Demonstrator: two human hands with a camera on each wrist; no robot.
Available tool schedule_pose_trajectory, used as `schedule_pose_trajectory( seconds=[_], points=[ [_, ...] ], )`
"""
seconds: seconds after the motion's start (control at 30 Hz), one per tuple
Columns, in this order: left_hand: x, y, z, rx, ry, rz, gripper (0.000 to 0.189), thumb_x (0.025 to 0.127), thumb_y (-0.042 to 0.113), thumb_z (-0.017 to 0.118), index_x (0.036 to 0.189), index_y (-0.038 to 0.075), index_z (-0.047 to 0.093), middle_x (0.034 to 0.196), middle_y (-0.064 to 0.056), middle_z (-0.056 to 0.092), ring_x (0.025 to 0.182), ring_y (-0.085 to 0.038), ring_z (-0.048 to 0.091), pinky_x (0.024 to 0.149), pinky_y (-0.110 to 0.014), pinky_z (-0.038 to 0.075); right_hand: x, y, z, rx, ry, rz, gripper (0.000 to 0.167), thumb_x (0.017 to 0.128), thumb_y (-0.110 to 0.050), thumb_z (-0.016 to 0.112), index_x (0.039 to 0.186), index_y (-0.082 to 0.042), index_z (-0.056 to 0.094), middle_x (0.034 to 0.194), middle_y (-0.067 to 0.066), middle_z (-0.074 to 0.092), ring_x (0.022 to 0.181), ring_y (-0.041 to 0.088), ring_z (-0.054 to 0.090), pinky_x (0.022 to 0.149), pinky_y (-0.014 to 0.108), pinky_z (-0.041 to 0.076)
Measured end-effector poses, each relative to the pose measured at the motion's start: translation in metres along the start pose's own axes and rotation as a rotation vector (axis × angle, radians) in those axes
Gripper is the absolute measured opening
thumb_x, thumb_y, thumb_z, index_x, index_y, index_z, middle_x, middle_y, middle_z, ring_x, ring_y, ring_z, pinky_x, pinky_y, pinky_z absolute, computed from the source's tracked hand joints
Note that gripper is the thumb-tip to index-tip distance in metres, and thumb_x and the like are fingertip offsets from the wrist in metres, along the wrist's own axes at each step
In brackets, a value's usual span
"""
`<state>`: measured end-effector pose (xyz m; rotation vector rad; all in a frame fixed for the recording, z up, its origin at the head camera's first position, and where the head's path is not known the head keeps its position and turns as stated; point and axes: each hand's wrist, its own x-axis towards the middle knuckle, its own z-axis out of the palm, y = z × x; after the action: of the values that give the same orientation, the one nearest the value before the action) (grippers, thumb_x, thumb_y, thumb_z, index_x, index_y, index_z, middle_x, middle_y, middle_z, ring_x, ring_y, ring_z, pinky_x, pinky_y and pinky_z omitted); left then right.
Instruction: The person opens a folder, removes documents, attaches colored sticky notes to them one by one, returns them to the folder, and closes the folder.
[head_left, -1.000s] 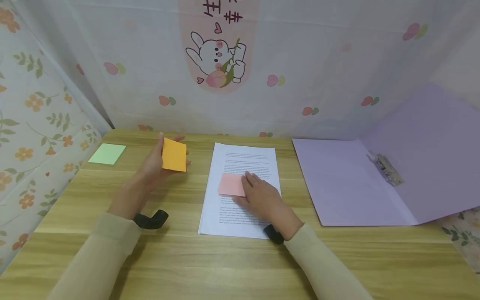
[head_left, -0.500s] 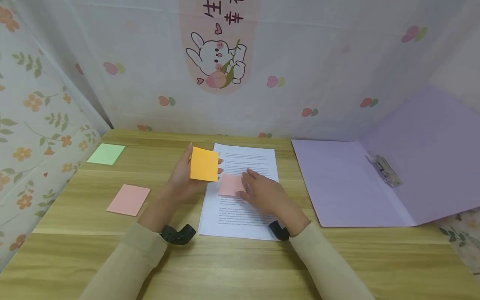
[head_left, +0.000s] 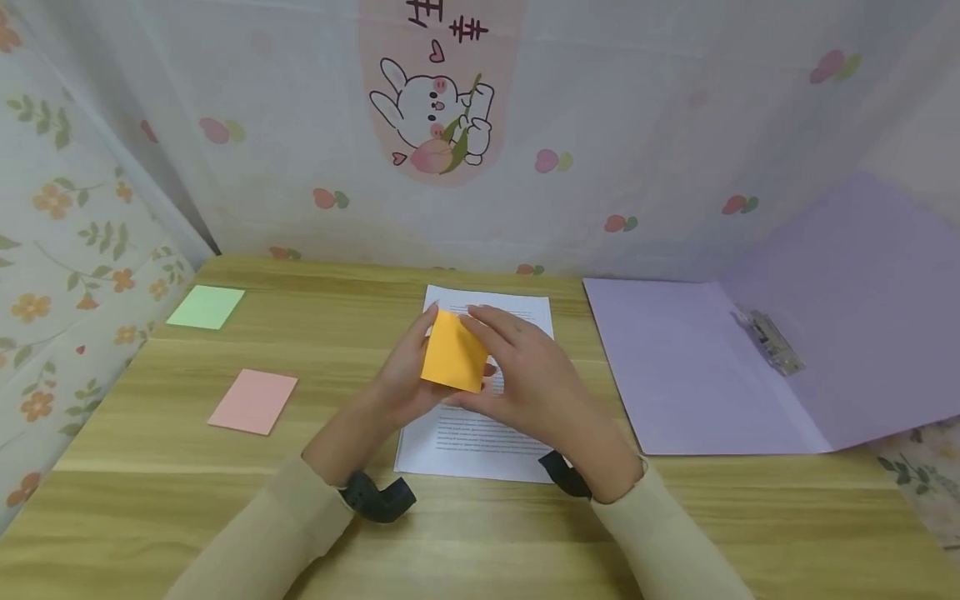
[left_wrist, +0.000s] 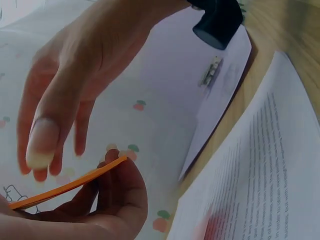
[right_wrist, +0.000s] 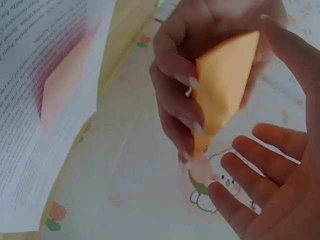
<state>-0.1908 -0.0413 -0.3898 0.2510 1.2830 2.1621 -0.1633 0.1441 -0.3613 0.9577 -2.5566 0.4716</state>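
My left hand (head_left: pixel 408 379) grips an orange sticky note pad (head_left: pixel 453 352) by its edges, held up above the printed sheets (head_left: pixel 480 446). In the right wrist view, the left fingers curl round one side of the pad (right_wrist: pixel 225 82). Beside it is my right hand (head_left: pixel 536 375), its fingers spread and apart from the pad in both wrist views. A pink sticky note (right_wrist: pixel 67 82) lies on the sheets, hidden behind the hands in the head view.
On the left of the wooden table (head_left: pixel 480 542) lie a pink sticky note pad (head_left: pixel 253 402) and a green one (head_left: pixel 206 307). To the right, a purple folder (head_left: pixel 675 367) stands open, with a metal clip (head_left: pixel 776 342). A patterned curtain (head_left: pixel 637 125) hangs behind.
My left hand has carried the orange pad rightward over the sheets, uncovering the pink pad on the table. My right hand has lifted off the pink note and come up beside the orange pad.
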Motion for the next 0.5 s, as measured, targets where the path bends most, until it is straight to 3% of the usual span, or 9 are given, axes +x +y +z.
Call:
schedule_pose_trajectory(
  seconds=[0.13, 0.23, 0.5],
  points=[
    [-0.0023, -0.0041, 0.0030, 0.045, 0.016, -0.012, 0.061, 0.107, 0.055, 0.012, 0.139, 0.011, 0.039, 0.112, 0.001, 0.057, 0.103, -0.016, 0.058, 0.085, -0.026, 0.056, 0.0001, -0.0044, 0.0070, -0.019, -0.005, 0.000, 0.093, 0.073, -0.050, 0.088, 0.147, -0.007, 0.051, 0.147, 0.008, 0.057, 0.136, 0.027, 0.056, 0.113, 0.043, 0.046],
    [-0.0017, -0.0066, 0.0046, 0.025, 0.013, -0.009, 0.059, 0.107, 0.057, 0.014, 0.134, 0.014, 0.043, 0.109, 0.003, 0.057, 0.100, -0.013, 0.058, 0.084, -0.022, 0.055, 0.0002, -0.0045, 0.0099, -0.024, -0.011, 0.018, 0.089, 0.074, -0.045, 0.089, 0.146, -0.008, 0.052, 0.145, 0.008, 0.059, 0.133, 0.027, 0.057, 0.113, 0.043, 0.046],
    [-0.0002, -0.0086, 0.0062, -0.004, 0.037, -0.011, 0.052, 0.108, 0.056, 0.016, 0.126, 0.018, 0.046, 0.108, 0.002, 0.057, 0.102, -0.015, 0.057, 0.082, -0.023, 0.054, -0.0006, -0.0020, 0.0081, 0.048, -0.055, 0.059, 0.078, 0.079, -0.038, 0.087, 0.144, -0.010, 0.055, 0.146, 0.006, 0.059, 0.132, 0.027, 0.059, 0.108, 0.043, 0.050]
  ],
)
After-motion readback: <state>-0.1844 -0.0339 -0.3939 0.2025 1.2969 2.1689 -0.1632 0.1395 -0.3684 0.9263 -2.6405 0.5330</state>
